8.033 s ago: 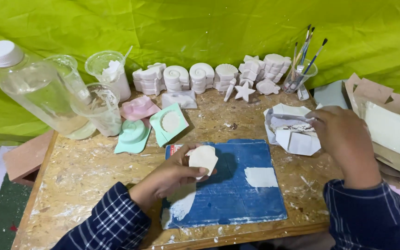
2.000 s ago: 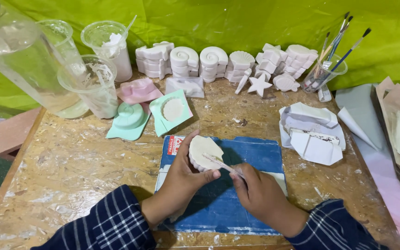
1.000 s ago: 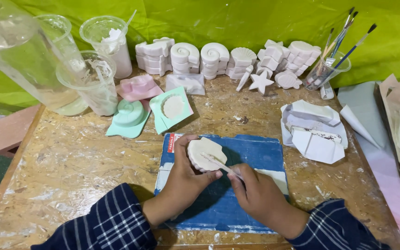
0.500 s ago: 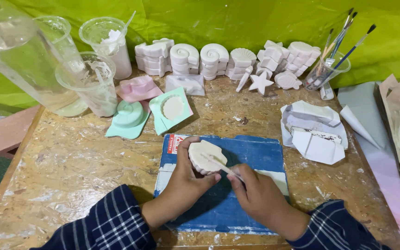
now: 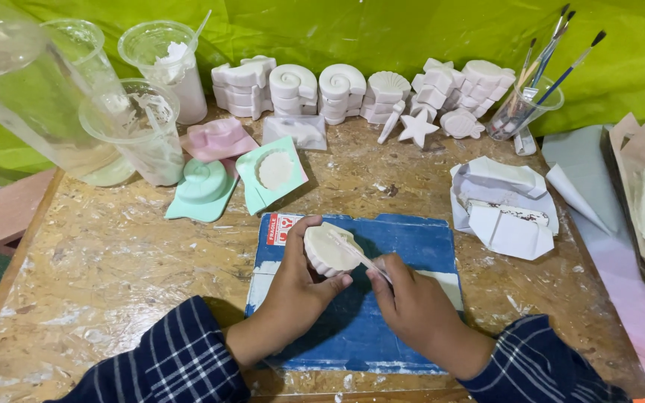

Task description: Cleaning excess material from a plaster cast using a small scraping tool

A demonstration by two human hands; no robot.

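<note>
Head view caught the worktop, with a blue mat at its near edge. Above the mat, the left hand gripped a white shell cast; the right hand pinched a thin stick against it.

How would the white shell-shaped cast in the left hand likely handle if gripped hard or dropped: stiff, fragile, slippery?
The shell cast looks stiff; the left hand cups it without it bending. Its matte, chalky surface probably grips well. Thin ribbed edges suggest it may chip under hard pressure, such as from the thin tool in the right hand.
</note>
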